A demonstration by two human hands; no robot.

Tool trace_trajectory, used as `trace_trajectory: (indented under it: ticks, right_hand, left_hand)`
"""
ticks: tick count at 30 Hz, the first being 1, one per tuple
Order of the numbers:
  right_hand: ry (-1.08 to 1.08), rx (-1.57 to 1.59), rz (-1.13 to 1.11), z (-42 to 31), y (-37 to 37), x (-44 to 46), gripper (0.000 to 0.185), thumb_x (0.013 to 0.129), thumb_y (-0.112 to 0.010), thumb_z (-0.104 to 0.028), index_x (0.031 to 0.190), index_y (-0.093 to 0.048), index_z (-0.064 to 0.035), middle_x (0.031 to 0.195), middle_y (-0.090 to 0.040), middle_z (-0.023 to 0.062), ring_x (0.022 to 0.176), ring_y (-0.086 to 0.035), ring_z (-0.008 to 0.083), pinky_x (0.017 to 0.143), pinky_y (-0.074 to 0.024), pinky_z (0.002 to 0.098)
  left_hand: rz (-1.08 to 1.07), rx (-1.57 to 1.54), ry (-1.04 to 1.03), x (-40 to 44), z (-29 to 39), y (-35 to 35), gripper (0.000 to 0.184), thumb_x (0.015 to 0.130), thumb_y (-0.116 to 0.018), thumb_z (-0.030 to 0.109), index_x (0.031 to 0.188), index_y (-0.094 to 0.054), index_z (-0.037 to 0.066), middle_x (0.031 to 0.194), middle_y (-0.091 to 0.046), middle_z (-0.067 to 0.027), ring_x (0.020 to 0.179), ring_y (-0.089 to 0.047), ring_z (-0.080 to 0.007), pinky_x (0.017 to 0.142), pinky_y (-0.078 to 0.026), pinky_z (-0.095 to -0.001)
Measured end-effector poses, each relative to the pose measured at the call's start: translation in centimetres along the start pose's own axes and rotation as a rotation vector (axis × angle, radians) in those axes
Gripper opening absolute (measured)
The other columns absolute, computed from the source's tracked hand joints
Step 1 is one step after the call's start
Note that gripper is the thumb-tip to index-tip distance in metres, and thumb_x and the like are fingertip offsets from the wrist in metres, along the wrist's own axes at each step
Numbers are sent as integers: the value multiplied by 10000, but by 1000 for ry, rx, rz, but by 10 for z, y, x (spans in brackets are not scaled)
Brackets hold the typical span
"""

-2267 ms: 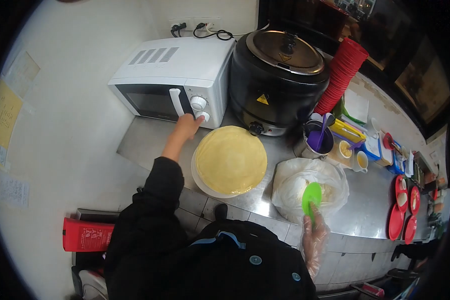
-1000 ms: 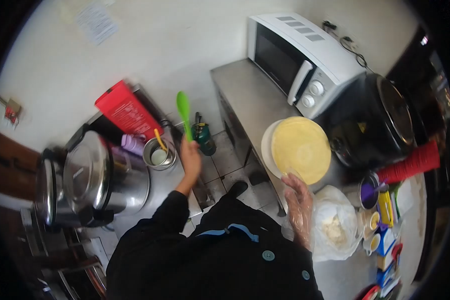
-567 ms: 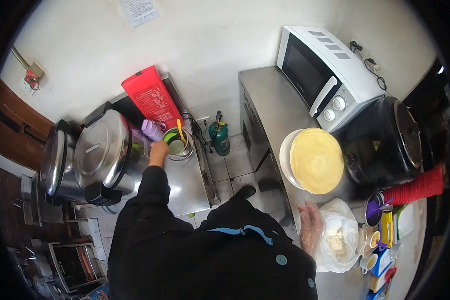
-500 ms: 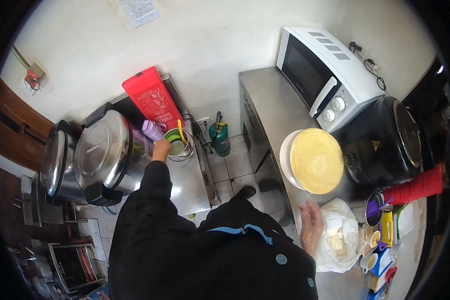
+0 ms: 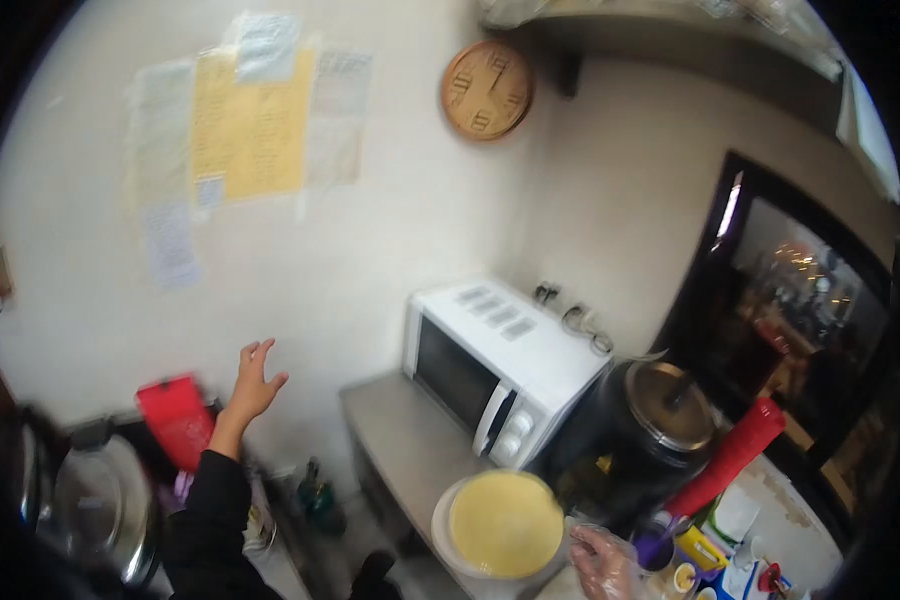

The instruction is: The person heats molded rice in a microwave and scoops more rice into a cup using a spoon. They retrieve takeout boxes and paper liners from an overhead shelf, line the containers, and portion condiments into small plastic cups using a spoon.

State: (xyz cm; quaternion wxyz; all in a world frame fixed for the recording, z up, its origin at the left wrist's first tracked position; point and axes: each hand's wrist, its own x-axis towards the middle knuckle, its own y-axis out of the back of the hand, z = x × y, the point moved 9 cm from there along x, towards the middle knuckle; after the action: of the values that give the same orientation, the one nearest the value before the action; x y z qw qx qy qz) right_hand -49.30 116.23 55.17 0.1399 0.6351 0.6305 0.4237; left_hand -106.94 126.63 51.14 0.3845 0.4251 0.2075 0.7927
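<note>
My left hand is raised in front of the white wall, fingers apart and bent, holding nothing. Below it, beside my sleeve, stands a red box. My right hand, in a clear plastic glove, is at the bottom edge with its fingers loosely spread and no object in it. Just left of that hand lies a flat, round yellow stack resembling crepes. It rests on a white plate on the steel counter. The bowl by the red box is mostly hidden by my arm.
A white microwave stands behind the plate, beside a large black cooker. Red stacked cups lean right of it. Steel pots stand at left. A clock hangs above, below a shelf.
The view has swung up and to the right. My left hand has left the bowl by the red box and risen, empty. My right hand stays near the yellow stack.
</note>
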Motion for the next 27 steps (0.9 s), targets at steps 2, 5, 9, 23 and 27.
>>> trace_trajectory:
  ticks: [2, 5, 9, 23, 27]
  right_hand:
    - [176, 107, 31, -54, 34, 45, 189, 858, -599, -115, 1003, -655, -9, 1008, -649, 185, 958, -625, 317, 830, -495, 381]
    - [252, -342, 39, -101, 55, 111, 171, 824, -620, -123, 924, -648, 13, 920, -661, 152, 870, -630, 268, 799, -486, 325]
    - [406, -489, 290, -147, 62, 217, 136, 793, -654, -128, 806, -586, -11, 730, -576, 139, 718, -586, 345, 626, -482, 431]
    - [362, -618, 185, -186, -21, 334, 89, 798, -648, -108, 815, -592, -41, 763, -596, 124, 703, -601, 312, 600, -480, 399]
    - [504, -616, 334, -202, -5, 328, 124, 804, -657, -143, 850, -608, -38, 788, -611, 129, 701, -605, 311, 594, -483, 382]
  left_hand:
    - [40, -84, -232, 81, 90, 17, 592, 772, -697, 156, 1302, -443, 92, 1301, -361, -234, 1241, -366, -390, 1008, -351, -456]
    - [144, -198, -655, 184, 222, 50, 435, 808, -656, 144, 1213, -513, 78, 1224, -442, -154, 1184, -433, -313, 969, -389, -411]
    - [247, -395, -875, 340, 343, 63, 393, 771, -662, 143, 1154, -570, 143, 1225, -433, -150, 1136, -447, -316, 979, -384, -407]
    - [606, -1037, -662, 519, 448, 120, 212, 668, -744, 117, 846, -683, 18, 839, -679, -106, 765, -646, -194, 733, -504, -311]
    - [975, -1176, -638, 499, 392, 156, 236, 720, -740, 130, 908, -636, 30, 828, -649, -78, 747, -610, -179, 718, -492, -293]
